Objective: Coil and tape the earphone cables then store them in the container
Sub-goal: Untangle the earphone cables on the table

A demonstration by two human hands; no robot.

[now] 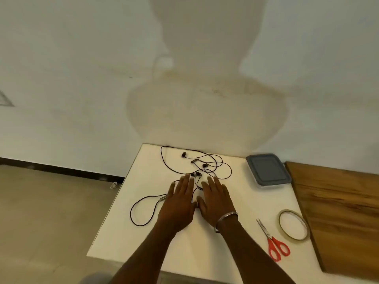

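Black earphone cables (205, 160) lie tangled and loose on the white table (143, 232), with several earbuds among them; one loop (139, 214) trails off to the left. My left hand (178, 203) and my right hand (215, 199) lie flat, palms down, side by side over the near part of the cables, fingers spread, holding nothing. A cable runs between the two hands. The container (267, 170), clear with a grey lid on it, stands at the back right. A roll of clear tape (294, 224) lies at the right, beside red-handled scissors (273, 241).
A wooden board (340, 210) adjoins the table on the right. The wall rises directly behind the table. The tiled floor (51, 212) drops away to the left, with a small clear scrap on it.
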